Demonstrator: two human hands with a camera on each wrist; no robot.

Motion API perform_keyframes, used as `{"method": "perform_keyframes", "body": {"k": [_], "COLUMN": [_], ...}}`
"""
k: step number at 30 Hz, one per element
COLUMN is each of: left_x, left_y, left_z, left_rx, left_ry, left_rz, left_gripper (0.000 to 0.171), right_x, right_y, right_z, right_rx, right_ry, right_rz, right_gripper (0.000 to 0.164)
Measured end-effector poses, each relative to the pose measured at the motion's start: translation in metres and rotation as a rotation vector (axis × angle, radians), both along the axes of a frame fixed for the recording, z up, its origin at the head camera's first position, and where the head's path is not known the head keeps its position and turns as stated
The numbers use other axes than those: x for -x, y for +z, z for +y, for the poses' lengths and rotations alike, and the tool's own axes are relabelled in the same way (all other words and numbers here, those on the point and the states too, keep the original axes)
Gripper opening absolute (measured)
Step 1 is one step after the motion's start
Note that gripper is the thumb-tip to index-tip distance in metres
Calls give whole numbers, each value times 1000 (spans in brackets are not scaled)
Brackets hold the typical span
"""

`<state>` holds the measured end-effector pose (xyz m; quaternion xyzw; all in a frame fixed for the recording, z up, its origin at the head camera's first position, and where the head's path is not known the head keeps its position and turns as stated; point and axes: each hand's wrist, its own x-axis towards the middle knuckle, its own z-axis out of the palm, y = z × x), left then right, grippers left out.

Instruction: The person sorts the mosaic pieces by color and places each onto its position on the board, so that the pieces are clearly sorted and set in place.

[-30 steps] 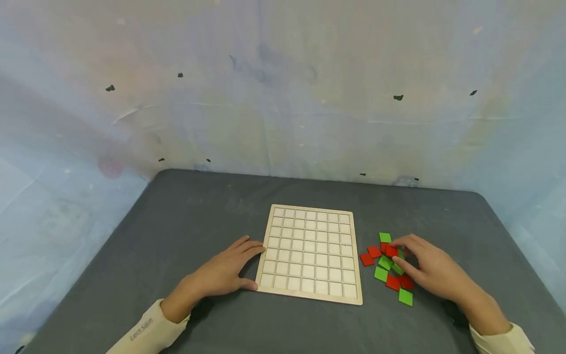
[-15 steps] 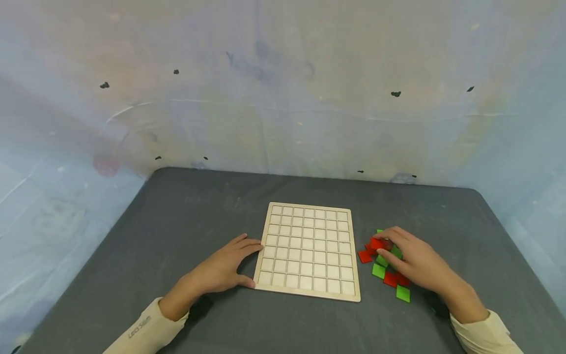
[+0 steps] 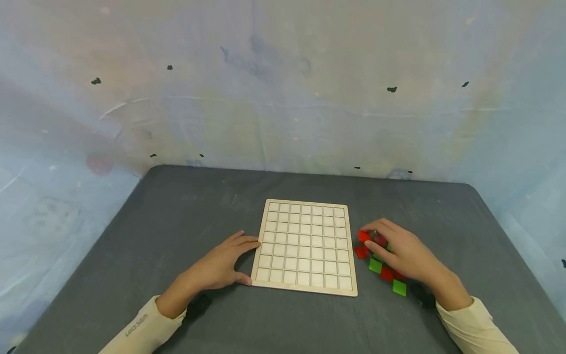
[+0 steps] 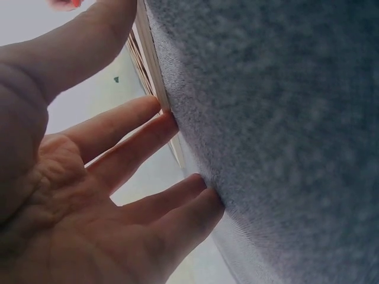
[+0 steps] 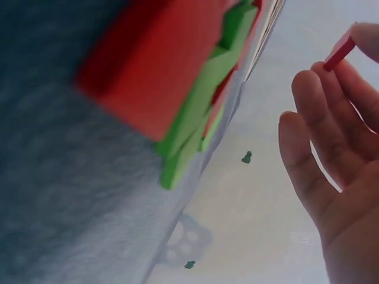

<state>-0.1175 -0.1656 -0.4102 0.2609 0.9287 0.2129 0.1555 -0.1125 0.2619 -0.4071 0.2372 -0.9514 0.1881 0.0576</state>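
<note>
A pale wooden grid board lies flat in the middle of the table, its square cells bare. My left hand touches the board's left edge with thumb and fingertips, fingers spread and fairly straight; the left wrist view shows the fingertips against the thin side. Between thumb and fingertips my right hand pinches a red square tile, held above the table just right of the board. The right wrist view shows this tile edge-on in the pinch. Below the hand lie loose red and green tiles, partly hidden by it.
The dark grey tabletop runs out to rounded far corners. Behind it hangs a pale patterned cloth with small dark spots. A green tile lies at the near end of the tile group.
My right hand has moved left from the tile group toward the board, carrying the red tile off the pile. The left hand stays at the board's edge. The head view has shifted slightly.
</note>
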Motion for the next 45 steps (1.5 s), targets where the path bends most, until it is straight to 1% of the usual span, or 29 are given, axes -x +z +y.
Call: {"method": "perform_keyframes", "body": {"k": [7, 12, 17, 21, 26, 29, 33, 38, 41, 45], "left_x": [1, 0, -2, -3, -4, -4, -5, -4, -4, -3], "left_y": [3, 4, 2, 0, 0, 1, 2, 2, 3, 4], "left_z": [-2, -1, -1, 0, 1, 0, -1, -2, -4, -7], "left_rx": [2, -4, -21, -27, -33, -31, -19, -20, -9, 3], "left_ry": [-19, -8, -2, -1, -11, -23, -27, -16, 8, 15], "left_rz": [16, 6, 12, 30, 38, 20, -3, -9, -2, 6], "left_gripper": [80, 80, 80, 80, 80, 80, 81, 81, 83, 84], "right_x": [7, 11, 18, 24, 30, 32, 34, 39, 44, 49], "right_y": [10, 14, 18, 17, 18, 19, 18, 18, 18, 15], "right_z": [-11, -24, -39, -51, -66, -74, -82, -91, -99, -106], "right_rx": [1, 12, 19, 24, 42, 52, 53, 48, 65, 95], "right_ry": [24, 49, 82, 114, 127, 131, 136, 133, 147, 161], "right_rz": [7, 12, 28, 36, -1, -20, -18, -20, -32, -53], "right_gripper": [28, 31, 30, 30, 31, 30, 31, 29, 27, 26]}}
